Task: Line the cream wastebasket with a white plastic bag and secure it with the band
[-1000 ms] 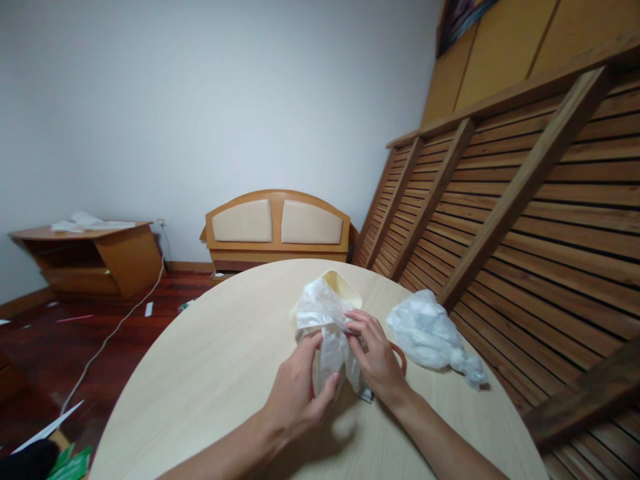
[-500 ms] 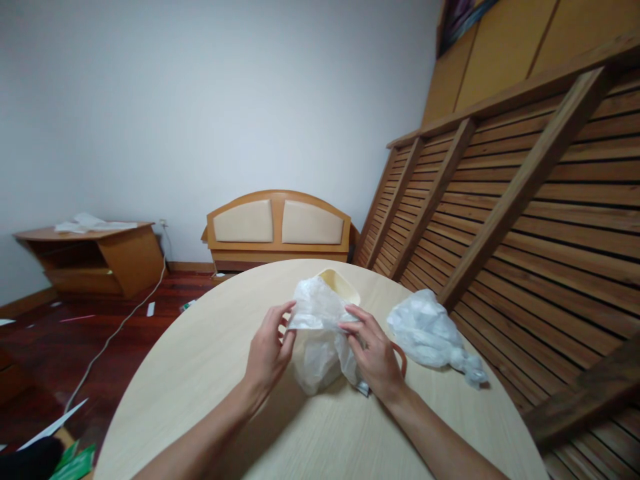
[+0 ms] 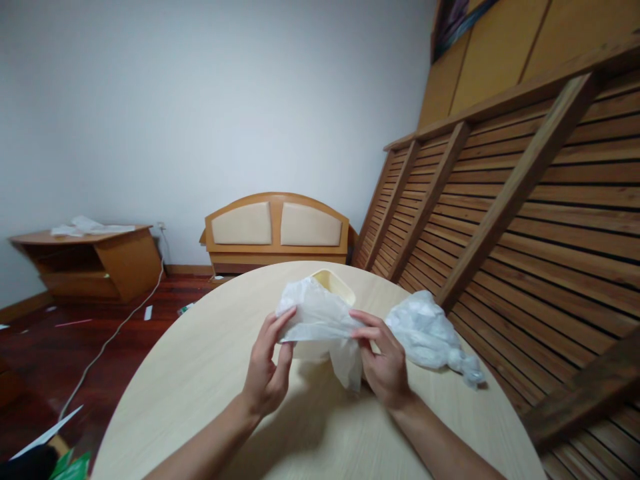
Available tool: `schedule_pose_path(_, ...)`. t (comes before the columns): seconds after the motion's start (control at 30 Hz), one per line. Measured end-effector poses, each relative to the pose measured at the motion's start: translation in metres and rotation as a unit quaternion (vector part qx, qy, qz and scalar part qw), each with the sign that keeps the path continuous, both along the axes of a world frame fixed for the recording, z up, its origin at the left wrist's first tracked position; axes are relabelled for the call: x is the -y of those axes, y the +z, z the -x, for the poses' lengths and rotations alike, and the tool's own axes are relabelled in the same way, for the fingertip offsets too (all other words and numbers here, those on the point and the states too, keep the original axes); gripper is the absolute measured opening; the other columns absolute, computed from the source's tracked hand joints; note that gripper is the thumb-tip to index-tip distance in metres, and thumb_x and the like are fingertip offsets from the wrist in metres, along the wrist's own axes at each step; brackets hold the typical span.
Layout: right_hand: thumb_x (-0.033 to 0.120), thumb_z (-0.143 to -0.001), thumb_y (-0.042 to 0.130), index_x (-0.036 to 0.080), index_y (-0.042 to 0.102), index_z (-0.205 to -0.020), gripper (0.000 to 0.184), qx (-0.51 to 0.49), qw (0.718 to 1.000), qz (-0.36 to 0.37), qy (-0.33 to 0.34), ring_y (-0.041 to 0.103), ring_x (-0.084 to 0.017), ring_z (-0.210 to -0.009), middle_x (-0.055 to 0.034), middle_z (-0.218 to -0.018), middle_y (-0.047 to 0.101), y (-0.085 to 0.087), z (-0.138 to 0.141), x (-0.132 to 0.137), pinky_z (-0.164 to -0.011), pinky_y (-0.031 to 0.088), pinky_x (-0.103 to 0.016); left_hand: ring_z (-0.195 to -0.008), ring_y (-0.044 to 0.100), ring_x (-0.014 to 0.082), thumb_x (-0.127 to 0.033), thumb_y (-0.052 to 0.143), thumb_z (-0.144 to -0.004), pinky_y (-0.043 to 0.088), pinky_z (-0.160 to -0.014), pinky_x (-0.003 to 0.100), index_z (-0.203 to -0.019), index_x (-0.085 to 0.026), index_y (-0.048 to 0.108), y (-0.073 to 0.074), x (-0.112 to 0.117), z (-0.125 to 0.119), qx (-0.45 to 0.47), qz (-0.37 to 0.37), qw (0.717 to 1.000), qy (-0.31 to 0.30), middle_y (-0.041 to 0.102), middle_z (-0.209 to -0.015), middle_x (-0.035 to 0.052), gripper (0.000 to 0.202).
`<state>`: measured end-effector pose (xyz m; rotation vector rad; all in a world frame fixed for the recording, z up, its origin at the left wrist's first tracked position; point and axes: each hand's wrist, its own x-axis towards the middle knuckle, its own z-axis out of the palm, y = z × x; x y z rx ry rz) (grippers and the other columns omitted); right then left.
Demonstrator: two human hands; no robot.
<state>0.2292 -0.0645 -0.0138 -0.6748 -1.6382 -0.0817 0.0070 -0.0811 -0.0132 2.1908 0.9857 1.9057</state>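
Observation:
Over the round table (image 3: pixel 200 393), a thin white plastic bag (image 3: pixel 317 317) is stretched between my hands. My left hand (image 3: pixel 270 363) pinches its left edge between thumb and fingers. At the right edge, the fingers of my right hand (image 3: pixel 383 353) are closed on it too. A loose part of the bag hangs down near the right hand. Just behind the bag, a pale yellow plastic container (image 3: pixel 335 285) shows partly; the bag hides the rest. Right of my right hand, a knotted, filled clear plastic bag (image 3: pixel 427 333) lies on the table.
Wooden slatted panels (image 3: pixel 530 220) lean along the right side, close to the table edge. A headboard (image 3: pixel 277 230) stands against the wall beyond. On the left are a low cabinet (image 3: pixel 120 260) with papers and a cable (image 3: pixel 113 337) on the floor.
My hands have spread a little apart and drawn the bag flatter between them. The orange-brown curved thing beside my right hand no longer shows. The view has shifted slightly.

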Motion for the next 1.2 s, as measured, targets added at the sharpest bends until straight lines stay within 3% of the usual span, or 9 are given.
schedule_pose_path(0.23, 0.018, -0.095, 0.053, 0.029, 0.057, -0.114, 0.023, 0.024, 0.987, 0.033, 0.157, 0.066, -0.022, -0.111, -0.0056, -0.115, 0.070, 0.005, 0.001, 0.019, -0.095, 0.053, -0.039, -0.137, 0.044, 0.0233, -0.023, 0.037, -0.102, 0.038, -0.113, 0.040, -0.146, -0.025, 0.043, -0.001, 0.008, -0.005, -0.076, -0.025, 0.996, -0.049, 0.051, -0.144, 0.0113, 0.045)
schedule_pose_path(0.37, 0.056, -0.098, 0.041, 0.025, 0.047, -0.132, 0.047, -0.024, 0.946, 0.224, 0.235, 0.067, -0.024, -0.096, -0.0057, -0.095, 0.069, 0.002, 0.004, 0.024, -0.090, 0.052, -0.040, -0.131, 0.047, 0.0267, -0.022, 0.039, -0.099, 0.040, -0.110, 0.046, -0.138, -0.020, 0.053, -0.002, 0.009, -0.008, -0.128, -0.069, 0.986, -0.085, 0.060, -0.130, 0.0142, 0.041)
schedule_pose_path(0.47, 0.068, -0.094, 0.038, 0.023, 0.038, -0.139, 0.064, -0.095, 0.891, 0.362, 0.258, 0.066, -0.022, -0.087, -0.0058, -0.096, 0.067, 0.004, 0.008, 0.023, -0.087, 0.051, -0.039, -0.115, 0.058, 0.0244, -0.015, 0.041, -0.094, 0.045, -0.105, 0.044, -0.126, -0.018, 0.058, 0.002, 0.011, -0.014, -0.180, -0.086, 0.968, -0.152, 0.067, -0.115, 0.0128, 0.037)
schedule_pose_path(0.6, 0.065, -0.084, 0.061, 0.020, 0.043, -0.137, 0.072, -0.093, 0.854, 0.437, 0.268, 0.064, -0.023, -0.096, -0.0100, -0.114, 0.065, 0.005, 0.013, 0.017, -0.089, 0.051, -0.037, -0.101, 0.064, 0.0231, -0.013, 0.047, -0.086, 0.052, -0.097, 0.040, -0.115, -0.017, 0.060, 0.007, 0.015, -0.024, -0.268, -0.066, 0.932, -0.234, 0.071, -0.103, 0.0111, 0.032)
schedule_pose_path(0.7, 0.052, -0.081, 0.070, 0.016, 0.062, -0.109, 0.047, -0.055, 0.867, 0.448, 0.212, 0.064, -0.022, -0.085, -0.0059, -0.094, 0.069, -0.001, 0.015, 0.010, -0.078, 0.051, -0.032, -0.095, 0.067, 0.0224, -0.017, 0.047, -0.086, 0.056, -0.089, 0.037, -0.111, -0.018, 0.057, 0.003, 0.013, -0.024, -0.293, -0.042, 0.919, -0.261, 0.072, -0.100, 0.0106, 0.027)
schedule_pose_path(0.87, 0.043, -0.086, 0.062, 0.017, 0.065, -0.086, 0.026, -0.044, 0.910, 0.387, 0.140, 0.063, -0.021, -0.079, -0.0048, -0.084, 0.067, 0.003, 0.004, 0.005, -0.073, 0.052, -0.031, -0.098, 0.069, 0.0182, -0.008, 0.045, -0.089, 0.057, -0.084, 0.030, -0.120, -0.021, 0.052, -0.008, -0.004, -0.006, -0.181, -0.049, 0.973, -0.135, 0.071, -0.106, 0.0105, 0.033)
schedule_pose_path(1.0, 0.032, -0.081, 0.066, 0.018, 0.067, -0.093, 0.019, 0.050, 0.953, 0.260, 0.145, 0.058, -0.028, -0.118, -0.0132, -0.124, 0.063, 0.016, -0.010, 0.012, -0.102, 0.045, -0.040, -0.140, 0.043, 0.0275, -0.010, 0.046, -0.093, 0.043, -0.111, 0.051, -0.144, -0.023, 0.038, -0.009, -0.028, 0.012, -0.200, -0.040, 0.977, 0.056, 0.047, -0.147, 0.0160, 0.054)
schedule_pose_path(1.13, 0.024, -0.074, 0.068, 0.021, 0.064, -0.095, 0.022, 0.174, 0.919, 0.250, 0.249, 0.060, -0.028, -0.120, -0.0075, -0.111, 0.071, 0.014, -0.012, 0.015, -0.117, 0.027, -0.048, -0.147, 0.030, 0.0294, -0.011, 0.046, -0.094, 0.040, -0.114, 0.055, -0.150, -0.023, 0.029, -0.015, -0.048, 0.023, -0.246, -0.014, 0.964, 0.104, 0.044, -0.150, 0.0140, 0.060)
schedule_pose_path(1.2, 0.026, -0.074, 0.069, 0.022, 0.059, -0.086, 0.016, 0.184, 0.910, 0.279, 0.247, 0.068, -0.024, -0.101, -0.0035, -0.096, 0.073, 0.009, -0.011, 0.014, -0.114, 0.033, -0.049, -0.143, 0.035, 0.0304, -0.010, 0.047, -0.093, 0.043, -0.111, 0.055, -0.143, -0.022, 0.039, -0.019, -0.052, 0.025, -0.240, -0.015, 0.964, 0.114, 0.051, -0.141, 0.0133, 0.053)
